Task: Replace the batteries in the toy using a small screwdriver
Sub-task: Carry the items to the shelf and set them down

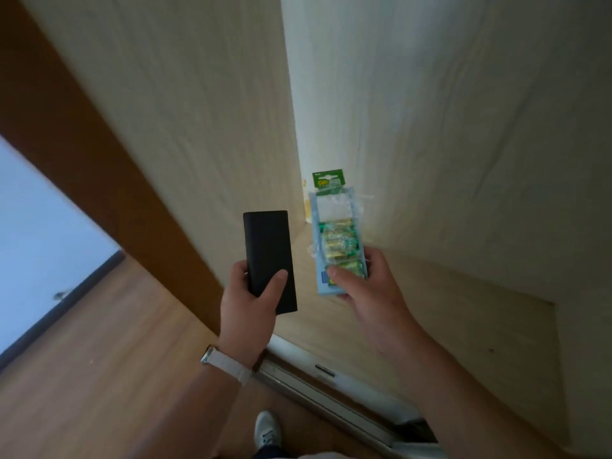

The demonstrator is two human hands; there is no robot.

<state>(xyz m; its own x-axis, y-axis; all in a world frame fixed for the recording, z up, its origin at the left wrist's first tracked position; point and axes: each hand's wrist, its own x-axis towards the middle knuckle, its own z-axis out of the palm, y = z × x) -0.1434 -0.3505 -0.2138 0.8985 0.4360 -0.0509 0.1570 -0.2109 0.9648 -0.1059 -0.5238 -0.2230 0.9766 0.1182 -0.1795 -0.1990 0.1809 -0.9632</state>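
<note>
Right hand (361,286) grips green battery pack (337,233), seemingly half-emptied; left hand (245,306), black case (268,246).

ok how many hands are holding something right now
2. The left hand grips a flat black case at centre frame; the right hand holds a battery pack just beside it. No other hands show.

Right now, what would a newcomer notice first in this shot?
Centre frame, the left hand grips a flat black case upright, and beside it the right hand holds a blister pack of green-and-gold batteries. Behind them stand pale wood panels. A white shoe shows on the wooden floor at the bottom edge.
</note>
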